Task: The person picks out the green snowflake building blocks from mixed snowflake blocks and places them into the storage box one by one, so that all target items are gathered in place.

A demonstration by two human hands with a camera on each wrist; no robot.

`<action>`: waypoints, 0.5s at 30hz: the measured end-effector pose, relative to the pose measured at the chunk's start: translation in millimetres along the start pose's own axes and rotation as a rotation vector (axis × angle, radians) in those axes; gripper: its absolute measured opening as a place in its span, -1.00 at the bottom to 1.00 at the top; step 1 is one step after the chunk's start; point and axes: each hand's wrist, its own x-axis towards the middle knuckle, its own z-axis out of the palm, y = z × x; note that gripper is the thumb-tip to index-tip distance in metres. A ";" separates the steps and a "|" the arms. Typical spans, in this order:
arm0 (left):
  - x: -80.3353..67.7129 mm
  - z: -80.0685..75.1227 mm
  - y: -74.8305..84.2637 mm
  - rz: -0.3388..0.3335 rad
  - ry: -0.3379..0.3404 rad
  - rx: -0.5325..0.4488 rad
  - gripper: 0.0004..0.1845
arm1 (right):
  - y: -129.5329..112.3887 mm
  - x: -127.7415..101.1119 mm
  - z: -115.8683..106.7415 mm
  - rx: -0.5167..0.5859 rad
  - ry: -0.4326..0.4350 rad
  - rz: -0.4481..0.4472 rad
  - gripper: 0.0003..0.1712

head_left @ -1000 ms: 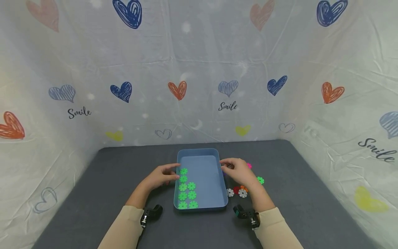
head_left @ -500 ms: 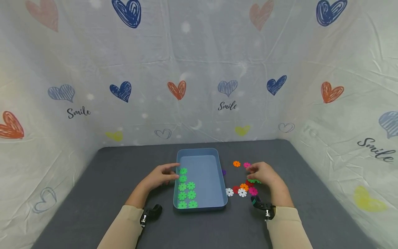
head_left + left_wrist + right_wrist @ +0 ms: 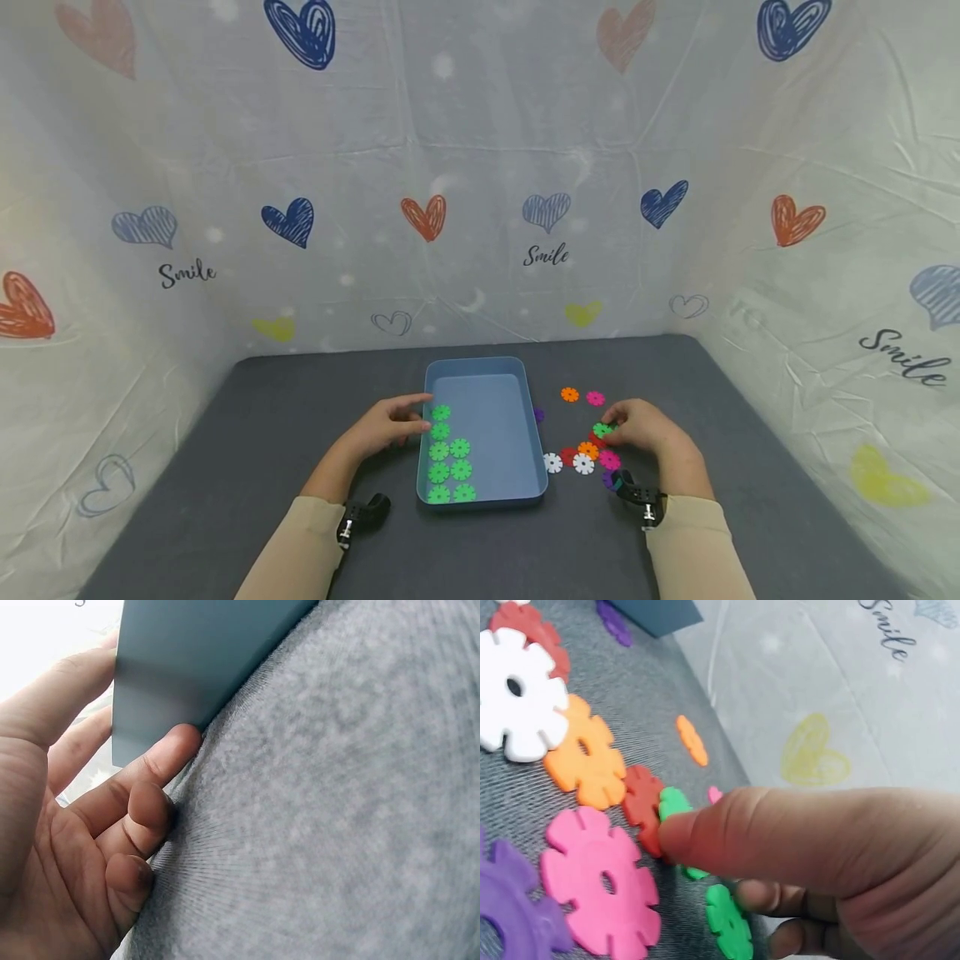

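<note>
A blue tray (image 3: 525, 442) sits mid-table with several green toothed discs (image 3: 448, 460) lined along its left side. My left hand (image 3: 390, 425) holds the tray's left wall (image 3: 195, 660): the thumb reaches over the rim and curled fingers (image 3: 161, 761) press the outer side. Right of the tray lies a loose cluster of discs. My right hand (image 3: 645, 429) is over it, thumb (image 3: 735, 832) and fingers pinching a green disc (image 3: 602, 430) (image 3: 673, 801). A second green disc (image 3: 727, 922) lies by the fingers.
Loose discs on the grey mat (image 3: 300, 400): white ones (image 3: 552, 462), orange (image 3: 588, 451), pink (image 3: 610, 459), red (image 3: 641, 802), purple (image 3: 502, 915). An orange disc (image 3: 570, 394) and a pink one (image 3: 596, 398) lie farther back. Heart-print cloth walls (image 3: 480, 208) enclose three sides.
My right hand moved from the tray's right rim out to the disc cluster, then settled lower onto a green disc. The left hand stayed on the tray.
</note>
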 end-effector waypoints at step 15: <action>-0.4 0.2 -0.5 0.016 -0.003 -0.009 -0.32 | -14.1 7.9 10.5 -0.082 0.070 -0.040 -0.70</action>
